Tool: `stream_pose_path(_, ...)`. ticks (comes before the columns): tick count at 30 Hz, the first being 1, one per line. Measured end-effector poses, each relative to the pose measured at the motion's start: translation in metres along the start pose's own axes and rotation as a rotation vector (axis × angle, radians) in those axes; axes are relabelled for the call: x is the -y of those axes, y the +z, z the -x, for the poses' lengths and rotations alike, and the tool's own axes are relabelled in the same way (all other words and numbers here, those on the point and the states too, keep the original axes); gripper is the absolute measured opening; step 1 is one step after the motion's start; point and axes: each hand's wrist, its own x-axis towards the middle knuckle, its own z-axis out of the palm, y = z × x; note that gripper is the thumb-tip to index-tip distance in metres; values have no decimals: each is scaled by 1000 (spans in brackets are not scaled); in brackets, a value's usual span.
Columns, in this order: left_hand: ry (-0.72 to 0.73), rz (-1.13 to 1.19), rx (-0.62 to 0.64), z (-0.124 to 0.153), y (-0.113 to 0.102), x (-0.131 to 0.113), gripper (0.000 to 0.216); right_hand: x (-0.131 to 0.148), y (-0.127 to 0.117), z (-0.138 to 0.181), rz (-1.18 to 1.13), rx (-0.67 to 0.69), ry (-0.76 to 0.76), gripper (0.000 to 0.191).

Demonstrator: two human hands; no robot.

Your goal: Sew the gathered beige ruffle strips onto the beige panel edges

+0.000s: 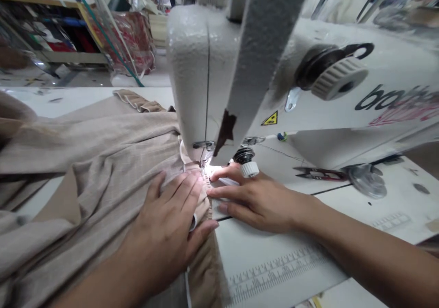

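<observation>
A white sewing machine (192,70) stands over a beige garment (113,161), whose edge lies under the lit needle area. My left hand (171,216) rests palm down on the cloth just left of the needle, fingers stretched forward and thumb apart. On the right of the seam, my right hand (260,198) lies low on the machine bed, its fingers spread and the fingertips touching the fabric edge. A tan gathered strip (206,262) runs from the needle toward me between the hands. The presser foot is partly lost in the glare.
Red-handled thread snips (320,174) lie on the machine bed to the right, beside a clear plastic bobbin-like piece (367,181). A printed ruler scale (274,271) marks the white tabletop. A grey bar (264,38) crosses before the machine head. Shelves with fabric (61,38) stand behind.
</observation>
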Motion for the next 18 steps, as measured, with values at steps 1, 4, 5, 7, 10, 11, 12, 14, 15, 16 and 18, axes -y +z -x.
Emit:
stream_pose_path(1,5,2,1,0,0,1,57,1,0,0,6,-4,6,37)
stream_pose_path(4,-3,12,8,-1,1,3,58,3,2,-2,30,-10,32,37)
stream_pose_path(5,-14,15,7,-2,1,4,59,3,2,-3,38,-10,47,38)
stream_pose_path(7,-36,17,8,-6,3,8,60,3,4,-5,59,-13,80,40)
stream_pose_path(10,-48,27,23,-13,7,14,61,2,5,-9,94,-9,110,43)
stream_pose_path(11,-52,33,29,-15,8,15,61,1,5,-9,100,-5,111,44)
stream_pose_path(12,-56,35,29,-17,8,15,61,1,4,-9,100,0,111,44)
stream_pose_path(14,-56,35,35,-17,7,15,62,4,2,-5,83,-2,109,43)
stream_pose_path(15,-50,31,42,-15,4,13,63,7,0,-2,66,-12,104,42)
stream_pose_path(16,-42,25,39,-11,1,12,63,12,-1,4,44,-34,95,39)
stream_pose_path(18,-41,8,0,3,-9,12,64,27,1,17,-32,-94,58,33)
